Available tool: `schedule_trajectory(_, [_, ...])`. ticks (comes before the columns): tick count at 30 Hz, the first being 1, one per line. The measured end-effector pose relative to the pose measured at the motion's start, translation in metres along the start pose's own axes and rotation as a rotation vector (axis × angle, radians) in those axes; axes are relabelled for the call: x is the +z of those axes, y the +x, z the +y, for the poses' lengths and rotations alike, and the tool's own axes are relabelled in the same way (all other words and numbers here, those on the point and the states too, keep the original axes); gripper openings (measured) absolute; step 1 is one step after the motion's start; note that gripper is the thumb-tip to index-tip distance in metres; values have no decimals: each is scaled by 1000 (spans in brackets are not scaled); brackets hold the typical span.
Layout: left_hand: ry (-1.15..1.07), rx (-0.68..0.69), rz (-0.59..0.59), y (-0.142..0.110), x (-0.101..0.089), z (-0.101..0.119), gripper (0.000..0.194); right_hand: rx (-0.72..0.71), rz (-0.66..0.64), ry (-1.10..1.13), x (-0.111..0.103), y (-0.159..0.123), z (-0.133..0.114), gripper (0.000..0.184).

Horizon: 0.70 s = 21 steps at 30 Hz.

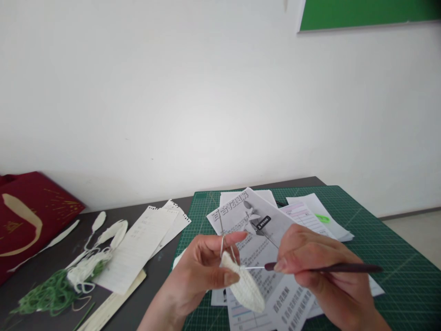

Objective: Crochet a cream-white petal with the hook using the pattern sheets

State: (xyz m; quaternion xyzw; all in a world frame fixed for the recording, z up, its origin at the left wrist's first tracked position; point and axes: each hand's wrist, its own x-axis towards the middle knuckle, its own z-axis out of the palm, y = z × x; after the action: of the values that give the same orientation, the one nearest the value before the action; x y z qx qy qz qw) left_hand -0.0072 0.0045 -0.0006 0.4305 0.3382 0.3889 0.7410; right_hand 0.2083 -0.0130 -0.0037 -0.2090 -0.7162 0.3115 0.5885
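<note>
A dark red bag point(24, 220) with gold and cream markings leans at the far left, against the white wall point(189, 92). Beside it on the dark table point(160, 265) lie several slender white pieces point(99, 221), then a loose tangle of green yarn point(48, 292) with white yarn point(86, 269) heaped against its right end. Next come at least 2 lined sheets point(134, 246) with holes along their top edges, overlapping a pale flat strip point(113, 301).

The left hand point(198, 271) is closed in a pinch, its thumb pressing a white crocheted piece point(250, 292) against the fingers; a strand of yarn point(221, 225) passes over the index finger. The leaf-shaped piece hangs tilted between the 2 hands, above printed sheets point(262, 248) spread on a green cutting mat point(396, 257). The right hand point(320, 262) grips the dark handle of a crochet hook point(347, 267), whose thin metal shaft reaches the piece's upper edge; I cannot tell whether the tip is through a stitch. Behind that hand, a bright green clip-like item point(323, 219) rests on papers. A green board point(368, 14) hangs at upper right.
</note>
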Motion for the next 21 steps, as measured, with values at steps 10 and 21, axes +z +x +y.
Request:
schedule_trajectory(10, [65,101,3,-5,5,2,35,297,223,392,8,-1,13,14])
schedule_trajectory(21, [379,687,274,4,6,-15,35,800,533,885,38,6,27,18])
